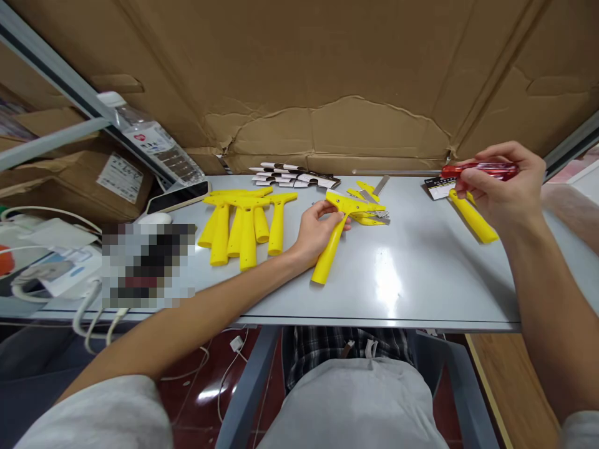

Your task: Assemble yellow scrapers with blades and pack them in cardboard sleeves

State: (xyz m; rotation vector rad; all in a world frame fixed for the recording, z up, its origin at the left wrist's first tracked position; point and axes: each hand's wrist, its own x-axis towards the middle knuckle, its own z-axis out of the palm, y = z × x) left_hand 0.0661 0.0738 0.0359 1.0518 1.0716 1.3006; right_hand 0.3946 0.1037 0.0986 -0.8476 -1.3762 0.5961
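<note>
My left hand (319, 227) is closed around the neck of a yellow T-shaped scraper (330, 246), its handle slanting down toward the table's front edge. Small screws show on the scraper's head. In my right hand (503, 187) is a screwdriver (480, 170) with a red see-through handle, its long shaft pointing left, well apart from the scraper. Just behind the left hand lie yellow head pieces and metal blades (381, 185). To the left, several yellow scraper handles (248, 237) lie heaped together. Under the right hand rests another yellow scraper (473, 218).
A stack of black-and-white cards (294, 176) lies at the back, against the cardboard wall (327, 75). One black-and-white card (438, 187) is at the right. On the left are a plastic bottle (159, 140), a phone (178, 196) and white cables (87, 315).
</note>
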